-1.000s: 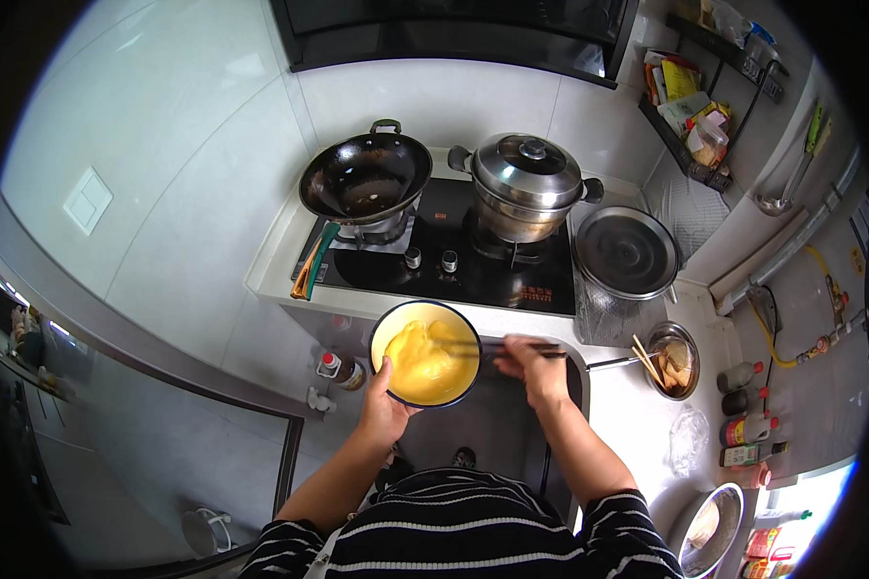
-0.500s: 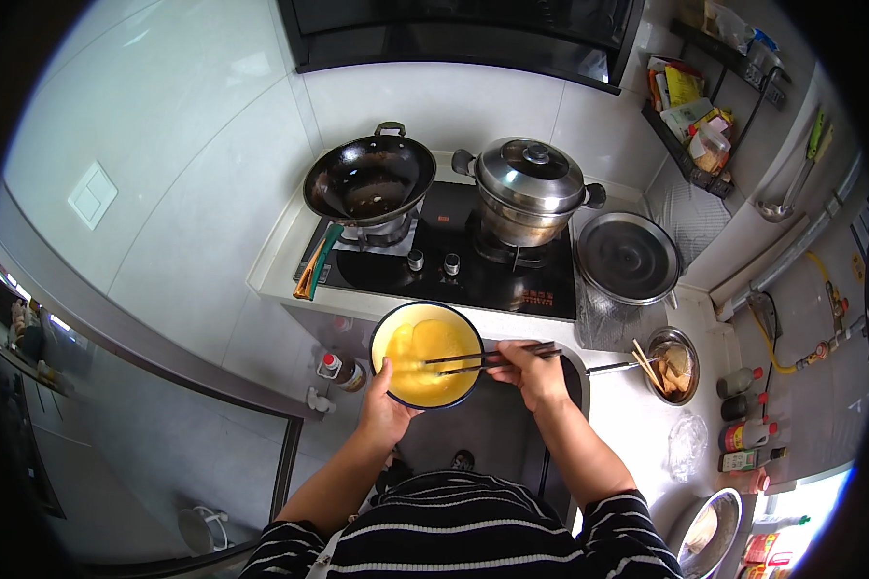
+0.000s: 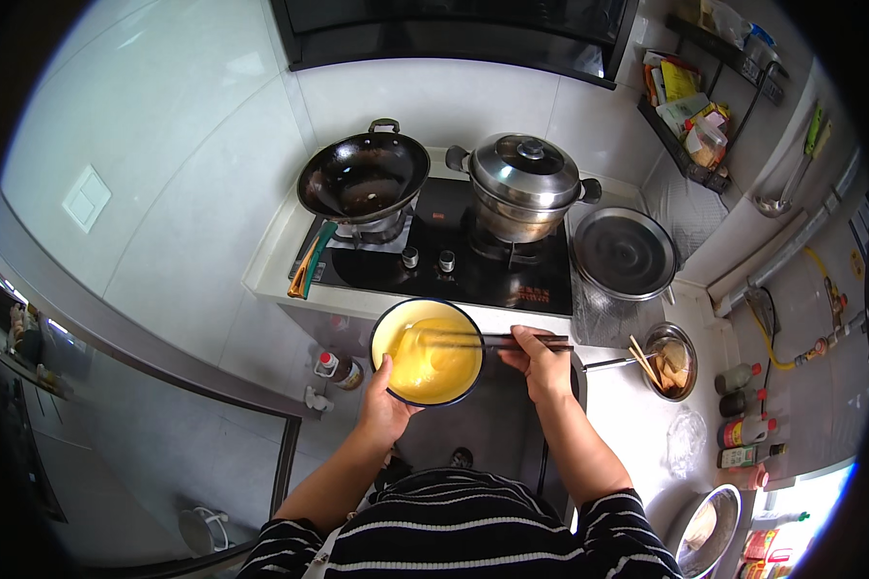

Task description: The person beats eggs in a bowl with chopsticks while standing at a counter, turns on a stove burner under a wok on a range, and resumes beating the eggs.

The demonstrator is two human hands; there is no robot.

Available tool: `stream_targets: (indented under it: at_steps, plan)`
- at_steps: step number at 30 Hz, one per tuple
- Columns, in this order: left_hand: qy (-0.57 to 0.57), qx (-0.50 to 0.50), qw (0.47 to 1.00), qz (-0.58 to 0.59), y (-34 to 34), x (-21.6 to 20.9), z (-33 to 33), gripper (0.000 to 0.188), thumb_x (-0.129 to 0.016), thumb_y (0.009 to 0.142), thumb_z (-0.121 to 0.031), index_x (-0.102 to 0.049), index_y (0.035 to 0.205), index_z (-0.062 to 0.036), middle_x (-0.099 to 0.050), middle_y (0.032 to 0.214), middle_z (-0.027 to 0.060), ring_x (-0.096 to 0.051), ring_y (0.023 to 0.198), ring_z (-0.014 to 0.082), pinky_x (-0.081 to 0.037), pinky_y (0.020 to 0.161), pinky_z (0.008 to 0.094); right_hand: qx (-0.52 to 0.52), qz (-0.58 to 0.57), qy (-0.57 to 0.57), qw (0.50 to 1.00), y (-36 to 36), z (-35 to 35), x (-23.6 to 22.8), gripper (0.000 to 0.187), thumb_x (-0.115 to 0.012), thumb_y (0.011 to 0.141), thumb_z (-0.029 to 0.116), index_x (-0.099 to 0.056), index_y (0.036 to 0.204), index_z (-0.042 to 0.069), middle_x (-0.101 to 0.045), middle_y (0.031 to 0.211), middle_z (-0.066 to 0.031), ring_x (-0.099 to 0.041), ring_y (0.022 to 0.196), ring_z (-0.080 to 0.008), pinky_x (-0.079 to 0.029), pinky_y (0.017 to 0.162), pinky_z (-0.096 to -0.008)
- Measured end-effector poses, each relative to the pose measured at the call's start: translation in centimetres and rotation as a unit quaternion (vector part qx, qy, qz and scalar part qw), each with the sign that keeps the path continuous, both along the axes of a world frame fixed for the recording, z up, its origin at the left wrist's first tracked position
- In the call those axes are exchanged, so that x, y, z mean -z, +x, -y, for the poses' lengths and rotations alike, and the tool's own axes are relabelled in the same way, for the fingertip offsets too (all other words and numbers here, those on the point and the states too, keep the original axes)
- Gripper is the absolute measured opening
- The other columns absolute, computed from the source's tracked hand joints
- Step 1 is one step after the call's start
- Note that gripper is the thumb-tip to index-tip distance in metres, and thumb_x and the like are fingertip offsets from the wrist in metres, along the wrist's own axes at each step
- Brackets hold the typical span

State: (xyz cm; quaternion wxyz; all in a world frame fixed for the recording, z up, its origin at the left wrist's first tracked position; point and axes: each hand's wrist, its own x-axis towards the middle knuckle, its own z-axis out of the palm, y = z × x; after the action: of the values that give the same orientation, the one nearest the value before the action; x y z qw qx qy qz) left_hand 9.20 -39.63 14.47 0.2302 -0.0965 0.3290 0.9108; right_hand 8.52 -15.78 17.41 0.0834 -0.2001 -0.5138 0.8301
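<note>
My left hand (image 3: pixel 385 410) grips the near left side of a bowl (image 3: pixel 381 333) with a dark blue rim, thumb over the edge. Inside swirls yellow beaten egg (image 3: pixel 444 372). In my right hand (image 3: pixel 539 365) is a pair of dark chopsticks (image 3: pixel 497 341), held near their back ends. Their front ends dip into the egg and are smeared by motion. The bowl is held up in front of my body, just nearer than the counter's front edge.
A black wok (image 3: pixel 365 179) and a lidded steel pot (image 3: pixel 524 183) stand on the gas stove (image 3: pixel 454 280). Right of them lies a dark round pan (image 3: pixel 626 253). A steel bowl with food (image 3: pixel 683 388), a plastic bag (image 3: pixel 686 439) and several bottles (image 3: pixel 746 431) occupy the right counter.
The chopsticks and my right hand have shifted slightly, the tips moving toward the bowl's far side. The egg's swirl has changed shape. My left hand keeps its hold on the bowl.
</note>
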Motion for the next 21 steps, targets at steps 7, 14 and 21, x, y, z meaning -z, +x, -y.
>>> stream_targets:
  at_steps: [7, 14, 21]
  plan:
    - [-0.009, 0.001, 1.000, 0.001, -0.3, 0.3, 0.0, 0.053, -0.043, 0.092, -0.049, -0.042, 0.129, -0.0104, -0.055, 0.123, 0.0065, -0.056, 0.107, 0.0223, -0.048, 0.082, 0.0403, 0.025, -0.008, 0.057, 0.998, -0.1, -0.2, -0.3, 0.013, -0.064, 0.083, 0.008, -0.062, 0.087, -0.004, -0.065, 0.077, -0.0152, -0.064, 0.060, -0.0221, -0.055, 0.055, -0.0289]
    - [-0.023, 0.000, 1.000, 0.014, 0.0, 0.0, -0.1, 0.052, -0.042, 0.092, -0.049, -0.042, 0.128, -0.0111, -0.055, 0.121, 0.0067, -0.056, 0.106, 0.0222, -0.048, 0.082, 0.0403, 0.036, -0.007, 0.058, 0.998, 0.0, 0.1, 0.5, 0.014, -0.063, 0.084, 0.008, -0.062, 0.091, -0.004, -0.065, 0.080, -0.0159, -0.065, 0.062, -0.0228, -0.056, 0.055, -0.0287]
    - [-0.018, -0.004, 1.000, 0.008, -0.3, 0.3, 0.3, 0.051, -0.042, 0.092, -0.048, -0.043, 0.127, -0.0101, -0.055, 0.122, 0.0078, -0.056, 0.107, 0.0234, -0.048, 0.083, 0.0414, 0.027, -0.020, 0.071, 0.997, -0.2, 0.9, -0.4, 0.011, -0.066, 0.083, 0.009, -0.065, 0.084, -0.002, -0.065, 0.076, -0.0113, -0.064, 0.061, -0.0179, -0.054, 0.054, -0.0261]
